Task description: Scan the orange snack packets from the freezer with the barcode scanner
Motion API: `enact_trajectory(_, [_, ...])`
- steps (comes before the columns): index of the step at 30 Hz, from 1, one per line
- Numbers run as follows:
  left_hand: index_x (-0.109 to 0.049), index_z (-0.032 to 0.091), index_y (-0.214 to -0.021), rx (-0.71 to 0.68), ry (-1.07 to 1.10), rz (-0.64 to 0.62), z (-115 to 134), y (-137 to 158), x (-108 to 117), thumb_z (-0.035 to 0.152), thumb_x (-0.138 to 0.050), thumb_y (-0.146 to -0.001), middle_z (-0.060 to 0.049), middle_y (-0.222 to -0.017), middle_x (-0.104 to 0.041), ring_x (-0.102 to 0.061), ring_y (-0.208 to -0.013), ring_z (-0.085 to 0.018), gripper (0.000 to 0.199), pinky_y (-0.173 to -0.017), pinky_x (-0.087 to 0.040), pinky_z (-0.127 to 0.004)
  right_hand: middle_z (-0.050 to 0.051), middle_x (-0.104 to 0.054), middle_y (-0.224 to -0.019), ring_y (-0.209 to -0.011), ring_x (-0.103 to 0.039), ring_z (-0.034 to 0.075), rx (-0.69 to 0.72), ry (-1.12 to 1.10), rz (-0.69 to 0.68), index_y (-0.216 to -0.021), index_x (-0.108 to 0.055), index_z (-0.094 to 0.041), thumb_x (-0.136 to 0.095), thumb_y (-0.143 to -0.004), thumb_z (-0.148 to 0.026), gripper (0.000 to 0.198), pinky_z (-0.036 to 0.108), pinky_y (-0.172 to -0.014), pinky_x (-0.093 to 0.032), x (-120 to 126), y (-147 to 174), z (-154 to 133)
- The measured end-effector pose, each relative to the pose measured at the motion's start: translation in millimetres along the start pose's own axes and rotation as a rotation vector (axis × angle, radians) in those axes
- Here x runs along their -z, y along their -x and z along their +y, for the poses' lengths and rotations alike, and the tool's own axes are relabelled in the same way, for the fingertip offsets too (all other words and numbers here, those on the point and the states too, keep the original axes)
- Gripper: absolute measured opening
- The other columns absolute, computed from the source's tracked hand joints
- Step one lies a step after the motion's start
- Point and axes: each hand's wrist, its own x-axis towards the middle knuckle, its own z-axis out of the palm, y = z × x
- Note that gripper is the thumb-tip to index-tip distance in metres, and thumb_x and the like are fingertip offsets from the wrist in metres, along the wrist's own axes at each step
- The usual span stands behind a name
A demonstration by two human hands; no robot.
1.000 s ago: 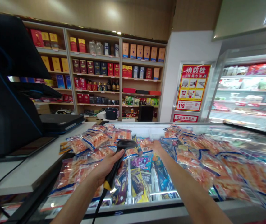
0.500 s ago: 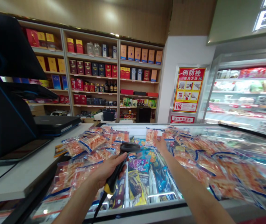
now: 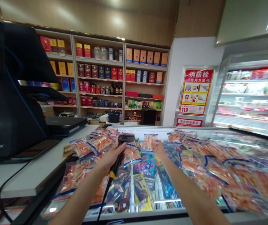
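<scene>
My left hand point(image 3: 112, 158) is wrapped round the handle of a black and yellow barcode scanner point(image 3: 118, 159), its head up and its cord trailing down toward me. Over the freezer, my right hand point(image 3: 158, 148) pinches the right edge of a clear snack packet point(image 3: 149, 142) with orange-pink contents and blue edging. Another such packet point(image 3: 131, 153) lies just right of the scanner. More of these packets point(image 3: 209, 168) are spread over the glass on the right, and a further heap point(image 3: 98, 142) lies on the left.
Below the packets, the chest freezer holds wire baskets of wrapped ice creams point(image 3: 143, 190). A checkout terminal point(image 3: 18, 93) stands on the white counter point(image 3: 14, 181) at left. Shelves of boxed bottles point(image 3: 101, 72) line the back wall, and a lit fridge point(image 3: 253, 97) is at right.
My right hand has moved left with the packet, nearer the scanner. A packet now shows beside the scanner head, over the baskets. The view has shifted slightly left.
</scene>
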Motion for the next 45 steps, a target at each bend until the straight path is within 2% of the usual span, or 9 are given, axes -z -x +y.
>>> enact_trajectory(3, [-0.041,0.017,-0.067,-0.034,0.027,0.013,0,-6,3,0.052,-0.053,-0.065,0.004,-0.047,-0.05,-0.045,-0.036,-0.006,0.036,-0.035,-0.033,-0.017,0.013,-0.06,-0.095,-0.089,-0.057,0.022,-0.005,0.072,-0.031,-0.12,-0.034,-0.007,-0.042,-0.072,-0.034,0.056,0.032,-0.075,-0.043,-17,8,-13])
enact_trajectory(8, [-0.041,0.017,-0.067,-0.027,0.063,0.032,-5,-10,11,0.052,-0.053,-0.064,0.004,-0.046,-0.05,-0.044,-0.035,-0.006,0.037,-0.035,-0.032,-0.016,0.013,-0.042,-0.124,-0.116,-0.036,0.022,0.224,0.225,-0.223,-0.12,-0.038,-0.011,-0.031,-0.08,-0.038,0.049,0.035,-0.093,-0.031,-41,21,-32])
enact_trajectory(13, [-0.043,0.017,-0.068,0.004,0.029,0.066,-5,-7,21,0.054,-0.052,-0.064,0.004,-0.047,-0.05,-0.045,-0.035,-0.006,0.038,-0.034,-0.032,-0.016,0.014,-0.019,-0.137,-0.124,-0.019,0.028,0.105,0.384,-0.39,-0.13,-0.023,-0.018,-0.018,-0.079,-0.055,0.064,0.054,-0.093,-0.018,-56,32,-53])
enact_trajectory(18, [-0.045,0.017,-0.071,-0.026,0.023,0.066,-1,3,16,0.05,-0.053,-0.066,0.004,-0.049,-0.051,-0.045,-0.037,-0.005,0.035,-0.035,-0.033,-0.015,0.015,-0.017,-0.137,-0.124,-0.016,0.029,0.073,0.4,-0.438,-0.133,-0.015,-0.019,-0.016,-0.076,-0.061,0.07,0.056,-0.093,-0.014,-58,38,-70])
enact_trajectory(24, [-0.045,0.017,-0.069,0.039,0.027,0.01,-6,3,-2,0.05,-0.053,-0.065,0.004,-0.048,-0.051,-0.044,-0.035,-0.006,0.035,-0.033,-0.033,-0.016,0.014,-0.018,-0.137,-0.123,-0.021,0.029,0.079,0.397,-0.347,-0.132,-0.014,-0.025,-0.014,-0.075,-0.063,0.068,0.055,-0.092,-0.019,-17,33,-59])
enact_trajectory(30, [-0.044,0.018,-0.07,0.058,0.049,-0.032,-14,6,-28,0.048,-0.055,-0.066,0.004,-0.047,-0.051,-0.045,-0.035,-0.006,0.032,-0.034,-0.035,-0.016,0.016,-0.025,-0.134,-0.12,-0.025,0.032,0.032,0.601,-0.232,-0.131,-0.022,-0.021,-0.028,-0.075,-0.058,0.067,0.054,-0.09,-0.023,72,24,-24])
enact_trajectory(35, [-0.044,0.017,-0.069,0.052,0.032,-0.136,-18,6,-43,0.048,-0.054,-0.066,0.004,-0.047,-0.051,-0.045,-0.036,-0.006,0.033,-0.034,-0.034,-0.015,0.019,-0.038,-0.124,-0.114,-0.033,0.036,-0.017,0.853,-0.152,-0.124,-0.036,-0.018,-0.037,-0.071,-0.056,0.065,0.054,-0.084,-0.028,138,39,10])
enact_trajectory(40, [-0.044,0.017,-0.067,0.078,0.016,-0.161,-18,6,-51,0.048,-0.054,-0.066,0.004,-0.047,-0.05,-0.045,-0.035,-0.006,0.032,-0.034,-0.034,-0.016,0.02,-0.051,-0.11,-0.105,-0.044,0.033,-0.043,0.957,-0.249,-0.113,-0.047,-0.011,-0.034,-0.074,-0.055,0.06,0.049,-0.084,-0.03,141,52,26])
enact_trajectory(45, [-0.044,0.017,-0.069,0.07,0.034,-0.143,-19,5,-47,0.049,-0.055,-0.065,0.004,-0.047,-0.051,-0.045,-0.036,-0.006,0.033,-0.034,-0.034,-0.015,0.013,-0.049,-0.117,-0.111,-0.039,0.026,0.339,0.859,-0.463,-0.116,-0.047,-0.018,-0.031,-0.08,-0.045,0.048,0.044,-0.09,-0.026,108,48,13])
